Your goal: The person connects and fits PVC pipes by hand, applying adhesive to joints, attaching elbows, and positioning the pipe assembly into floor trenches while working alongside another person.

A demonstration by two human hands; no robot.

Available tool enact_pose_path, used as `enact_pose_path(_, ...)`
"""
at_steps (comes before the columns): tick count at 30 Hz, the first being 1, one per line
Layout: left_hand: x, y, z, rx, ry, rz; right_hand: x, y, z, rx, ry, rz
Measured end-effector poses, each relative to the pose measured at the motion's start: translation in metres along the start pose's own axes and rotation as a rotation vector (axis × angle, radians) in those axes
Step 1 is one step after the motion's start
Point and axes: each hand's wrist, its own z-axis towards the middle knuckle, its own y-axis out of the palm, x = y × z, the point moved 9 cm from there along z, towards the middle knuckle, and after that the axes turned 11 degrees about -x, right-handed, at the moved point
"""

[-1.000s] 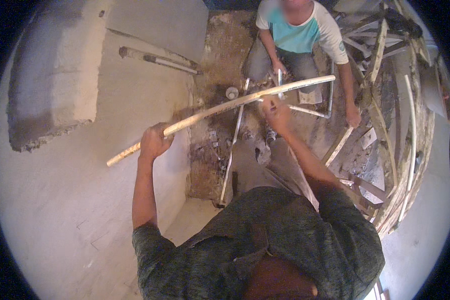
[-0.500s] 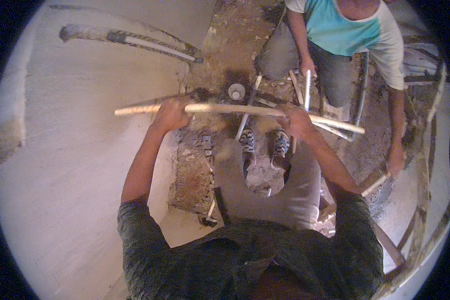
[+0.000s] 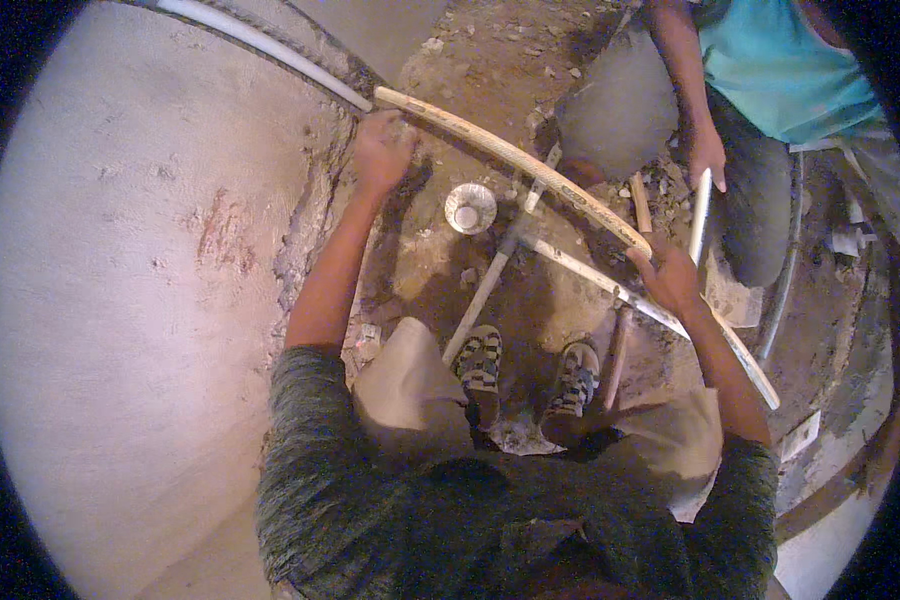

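Right hand [image 3: 673,283] had fingers wrapped round a long pale pipe [image 3: 515,155]; left hand [image 3: 385,152] curled at its far-left end, couldn't tell if gripping.

Both bare forearms [image 3: 335,265] reach forward from dark grey-green fabric sleeves [image 3: 315,430], spread well apart. The bare left hand [image 3: 384,152] extends farther out, its finger detail blurred; the bare right hand [image 3: 673,280] sits closer in, fingers curled round.

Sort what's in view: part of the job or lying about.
Likely the job:
long pale pipe, in the right hand, left hand near one end
white pipe, in the co-worker's hand
pipes on the ground

Seemingly lying about:
round whitish object
short stick
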Motion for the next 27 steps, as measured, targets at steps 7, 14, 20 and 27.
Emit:
enact_pose_path(7, -0.173, -0.003, 0.017, -0.050, -0.494, 0.190, 0.024, 0.048, 0.024, -0.120, 0.118, -0.106)
enact_pose_path(14, -0.120, -0.019, 0.093, -0.216, -0.063, 0.747, 0.056, 0.076, 0.051, -0.069, 0.125, -0.166)
enact_pose_path(20, -0.108, -0.013, 0.110, -0.184, 0.251, 1.252, 0.046, 0.086, 0.066, -0.135, 0.166, -0.151)
enact_pose_path(27, -0.124, -0.001, 0.116, -0.325, 0.241, 1.435, 0.038, 0.092, 0.076, -0.121, 0.060, -0.048)
